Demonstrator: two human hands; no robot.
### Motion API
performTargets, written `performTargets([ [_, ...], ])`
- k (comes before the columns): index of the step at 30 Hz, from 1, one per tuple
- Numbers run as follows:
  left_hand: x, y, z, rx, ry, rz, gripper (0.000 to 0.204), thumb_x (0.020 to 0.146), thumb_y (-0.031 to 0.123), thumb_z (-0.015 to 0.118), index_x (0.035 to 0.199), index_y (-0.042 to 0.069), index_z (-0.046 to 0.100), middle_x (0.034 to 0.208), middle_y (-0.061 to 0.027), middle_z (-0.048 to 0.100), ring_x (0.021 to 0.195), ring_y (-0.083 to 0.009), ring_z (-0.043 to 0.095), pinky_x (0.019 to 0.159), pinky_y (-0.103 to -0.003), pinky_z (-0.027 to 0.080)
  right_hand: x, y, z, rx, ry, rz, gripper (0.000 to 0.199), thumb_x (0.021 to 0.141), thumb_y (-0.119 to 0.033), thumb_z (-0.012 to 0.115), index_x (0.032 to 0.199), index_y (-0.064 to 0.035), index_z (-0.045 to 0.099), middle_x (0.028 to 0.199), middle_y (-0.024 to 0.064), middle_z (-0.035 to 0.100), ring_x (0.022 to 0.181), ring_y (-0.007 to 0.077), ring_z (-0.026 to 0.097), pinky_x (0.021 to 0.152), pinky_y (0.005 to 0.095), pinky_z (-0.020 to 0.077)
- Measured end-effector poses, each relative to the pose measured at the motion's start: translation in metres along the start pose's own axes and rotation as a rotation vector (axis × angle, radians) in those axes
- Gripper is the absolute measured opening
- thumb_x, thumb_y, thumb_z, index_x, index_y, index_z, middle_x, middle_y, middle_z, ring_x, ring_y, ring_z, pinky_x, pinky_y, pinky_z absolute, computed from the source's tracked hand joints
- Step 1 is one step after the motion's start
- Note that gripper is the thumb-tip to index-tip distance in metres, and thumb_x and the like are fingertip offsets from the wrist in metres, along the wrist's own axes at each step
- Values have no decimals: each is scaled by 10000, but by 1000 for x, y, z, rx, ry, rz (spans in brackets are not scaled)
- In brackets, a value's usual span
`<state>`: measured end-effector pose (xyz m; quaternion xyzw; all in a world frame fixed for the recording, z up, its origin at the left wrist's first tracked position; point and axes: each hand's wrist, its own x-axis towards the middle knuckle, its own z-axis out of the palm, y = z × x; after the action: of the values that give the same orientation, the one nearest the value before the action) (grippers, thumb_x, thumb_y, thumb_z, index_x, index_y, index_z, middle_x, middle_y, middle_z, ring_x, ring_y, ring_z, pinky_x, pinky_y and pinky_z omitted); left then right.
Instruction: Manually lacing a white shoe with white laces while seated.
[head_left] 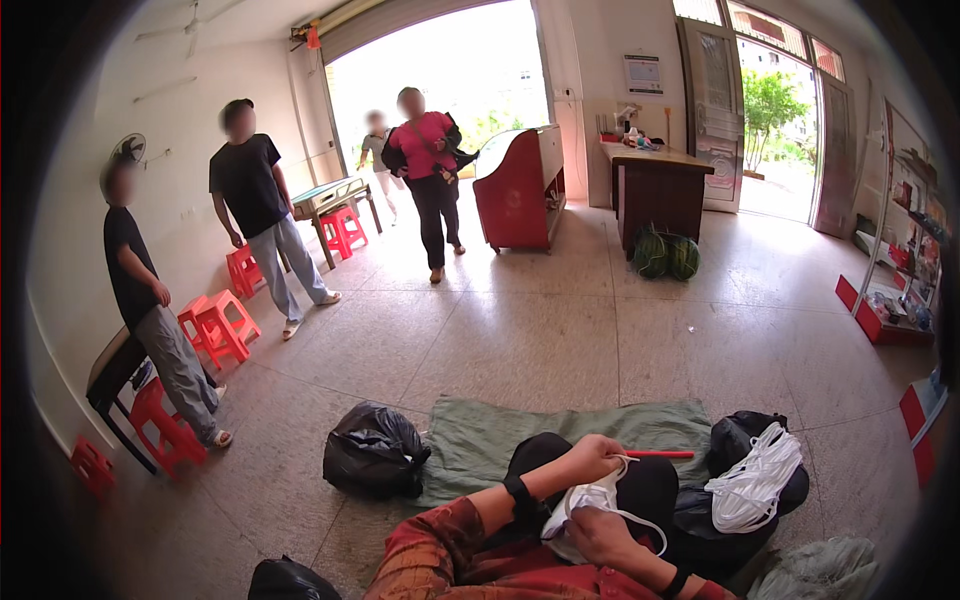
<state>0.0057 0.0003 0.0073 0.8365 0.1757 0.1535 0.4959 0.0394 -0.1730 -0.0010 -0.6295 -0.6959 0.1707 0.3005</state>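
My left hand (597, 459), its wrist in a black band, is closed in a pinch on a thin white cord (630, 463) above my lap. A slim red stick (665, 454) sticks out to the right beside those fingertips; whether they grip it too I cannot tell. Lower and nearer, my right hand (600, 535) is closed on a white, soft-looking piece (568, 540) whose exact kind is hidden by the hands. From this piece a loop of white cord (655, 530) curves out to the right.
A bundle of white cord (757, 480) rests on black plastic at my right. A green cloth (480, 450) lies ahead, with a black bag (375, 450) to its left. Several people stand or walk beyond, near red stools (225, 325). Watermelons (667, 254) sit by a desk (660, 165).
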Motion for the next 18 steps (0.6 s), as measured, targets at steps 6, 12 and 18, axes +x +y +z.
performTargets([
  [6, 8, 1, -7, 24, -231, -48, 209, 705, 57, 633, 889, 19, 725, 775, -49, 689, 690, -140, 607, 627, -291, 483, 28, -85, -75, 152, -96, -253, 271, 942, -256, 571, 801, -27, 604, 763, 168, 629, 737, 365, 630, 662, 444, 493],
  [12, -26, -4, 18, -104, -311, 301, 255, 747, 8, 582, 998, 13, 626, 1020, -139, 620, 1028, -273, 590, 837, -363, 465, 33, -118, -197, 213, 156, -220, 234, 942, -168, 584, 785, 4, 590, 664, 155, 553, 642, 328, 573, 594, 366, 438],
  [18, -74, 47, -27, -333, -209, -78, 319, 1032, 236, 489, 825, 10, 578, 749, 14, 539, 729, -80, 509, 693, -250, 449, 28, -2, -242, 91, 406, 44, 280, 1000, -209, 545, 820, 5, 552, 687, -26, 436, 678, 67, 389, 583, 278, 358],
])
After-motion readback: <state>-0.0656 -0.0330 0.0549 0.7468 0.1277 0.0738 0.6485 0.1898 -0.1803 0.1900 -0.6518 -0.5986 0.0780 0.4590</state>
